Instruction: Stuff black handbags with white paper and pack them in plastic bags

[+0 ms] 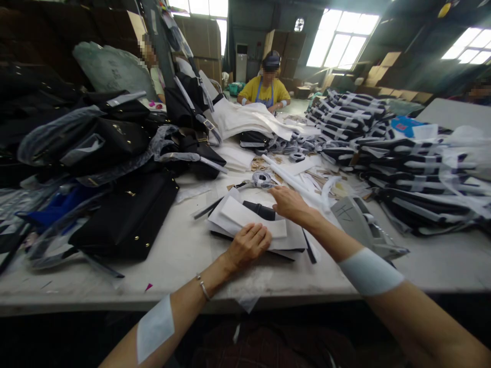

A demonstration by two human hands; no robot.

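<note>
My left hand (250, 244) presses its fingers, close together and slightly bent, on a folded white padding strip (233, 212); its thumb is hidden. The strip lies across a flat black bag (289, 254) with white and grey sheets on it. A dark strap-like piece (261, 210) shows just beyond the strip. My right hand (289, 203) hovers at that piece's right end, fingers pointing left and thumb apart, with nothing visible in it. Slightly beyond its fingertips lies a clear roll (262, 179), apparently tape.
Finished-looking black bags (130, 214) with wrapped handles heap up at left. A grey tape dispenser (355, 225) stands by my right forearm. Stacked black-and-white strapped pieces (425, 179) fill the right. White sheets (245, 120) and a person in yellow (251, 91) are across the table.
</note>
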